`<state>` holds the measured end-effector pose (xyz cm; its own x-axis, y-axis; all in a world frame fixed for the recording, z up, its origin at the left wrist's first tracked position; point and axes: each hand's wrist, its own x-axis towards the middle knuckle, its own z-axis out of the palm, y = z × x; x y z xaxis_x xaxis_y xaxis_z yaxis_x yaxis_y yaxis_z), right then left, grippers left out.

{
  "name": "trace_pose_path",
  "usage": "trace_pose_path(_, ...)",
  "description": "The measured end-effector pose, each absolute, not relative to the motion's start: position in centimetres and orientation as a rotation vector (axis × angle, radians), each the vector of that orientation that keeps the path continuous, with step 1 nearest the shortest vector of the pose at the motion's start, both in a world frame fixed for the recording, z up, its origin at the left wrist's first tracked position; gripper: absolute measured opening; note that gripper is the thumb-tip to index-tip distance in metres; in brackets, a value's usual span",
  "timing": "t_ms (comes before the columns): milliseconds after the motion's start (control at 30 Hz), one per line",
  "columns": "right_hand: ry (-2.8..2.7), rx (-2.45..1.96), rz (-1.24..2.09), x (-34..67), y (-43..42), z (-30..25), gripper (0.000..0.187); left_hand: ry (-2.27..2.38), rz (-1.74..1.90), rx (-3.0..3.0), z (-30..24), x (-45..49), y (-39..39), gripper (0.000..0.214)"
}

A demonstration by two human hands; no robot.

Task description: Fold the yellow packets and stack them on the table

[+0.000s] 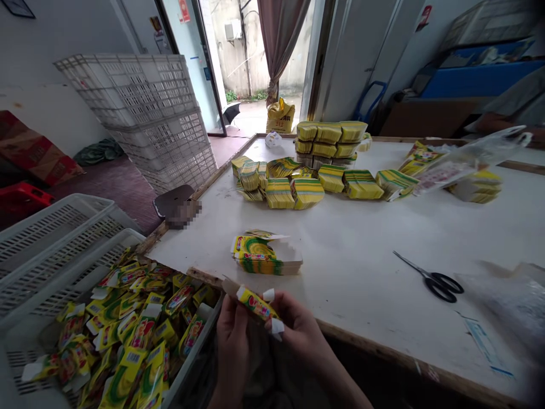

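Observation:
A small yellow-and-green crayon box (257,304) is between my two hands, above the table's near edge, with white flaps sticking out at its ends. My left hand (232,329) closes on its left end, where a pale flap stands up. Fingers of my right hand (300,324) wrap the right end beside two white flaps. Just beyond lies a stack of flat crayon cartons (259,264), the top ones askew. Down to my left, a white plastic crate (187,372) holds many folded crayon boxes (131,363) in a loose heap.
Bundled carton stacks (293,193) line the white table's (349,244) far part. Black-handled scissors (440,284) and clear plastic (506,301) lie right. Tall white crates (145,102) stand beyond the left edge, near a dark seat (174,201). A yellow bag (280,118) sits by the doorway.

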<state>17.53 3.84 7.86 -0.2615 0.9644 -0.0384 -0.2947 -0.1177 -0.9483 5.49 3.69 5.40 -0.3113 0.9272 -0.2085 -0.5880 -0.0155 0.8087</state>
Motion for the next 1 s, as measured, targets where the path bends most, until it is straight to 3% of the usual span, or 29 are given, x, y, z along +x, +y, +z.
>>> trace_pose_path(100,-1.322,-0.971,1.37,18.8,4.0,7.6,0.011,1.16,1.587,0.519,4.5,4.7,3.6,0.028)
trace_pose_path(167,-1.52,-1.053,1.108,20.1,4.0,7.4,0.015,1.166,1.532,0.636,4.7,3.6,3.6,0.029)
trace_pose_path(300,-1.944,-1.058,0.617,22.4,4.0,8.3,0.029,1.069,1.477,1.04,7.1,0.6,3.4,0.071)
trace_pose_path(400,-2.205,-0.979,0.434,22.5,3.6,9.8,0.015,1.116,1.155,1.378,8.7,-0.1,3.0,0.095)
trace_pose_path(467,-2.28,-0.899,0.424,21.8,3.0,10.4,0.009,1.147,0.836,1.535,9.0,0.5,2.8,0.1)
trace_pose_path(533,-2.215,-0.903,0.441,21.1,2.4,10.3,0.017,1.184,0.679,1.592,8.8,1.6,2.6,0.089)
trace_pose_path(667,-1.655,-1.159,0.628,20.5,1.9,8.3,0.058,1.369,0.71,1.642,7.8,3.0,2.1,0.073)
trace_pose_path(867,-1.223,-1.061,1.519,19.5,2.8,7.4,0.051,1.342,0.765,1.846,6.9,4.0,1.0,0.076)
trace_pose_path(1000,-1.144,-1.003,1.63,19.1,3.0,7.5,0.055,1.273,0.779,1.912,7.4,4.3,1.3,0.06)
